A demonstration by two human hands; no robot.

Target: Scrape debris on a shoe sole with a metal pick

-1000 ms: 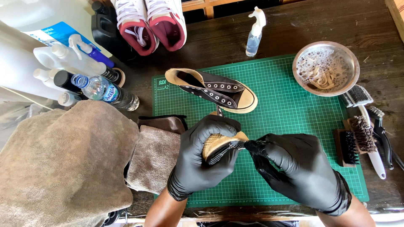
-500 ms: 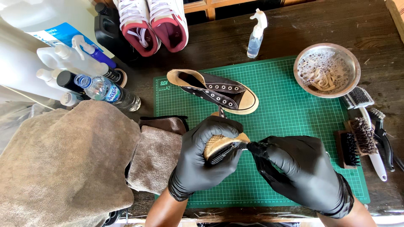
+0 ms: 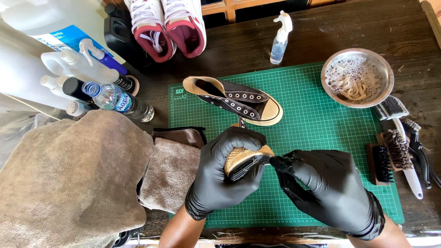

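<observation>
Both hands wear glossy black rubber gloves and meet over the near half of a green gridded cutting mat (image 3: pixel 321 124) on a dark wooden counter (image 3: pixel 321 32). The left hand (image 3: pixel 225 177) has its grip clamped around a small dark canvas sneaker (image 3: pixel 243 160), turned so that its tan, ridged rubber sole faces up. The right hand (image 3: pixel 328 188) has its fingertips pinched together on the sneaker's dark edge (what exactly they pinch is too small to tell). Farther back on the mat lies the matching sneaker (image 3: pixel 236 100), on its side, its lace eyelets bare and its pale sole rim showing. To the right sits a round metal bowl (image 3: pixel 357 77) of foamy water with pale laces coiled in it, and below it several bristle brushes (image 3: pixel 395 147). Folded brown microfibre cloths (image 3: pixel 82 179), soft and nubby, lie to the left near clear plastic bottles (image 3: pixel 92 87); a slim spray bottle (image 3: pixel 280 39) stands behind the mat.
</observation>
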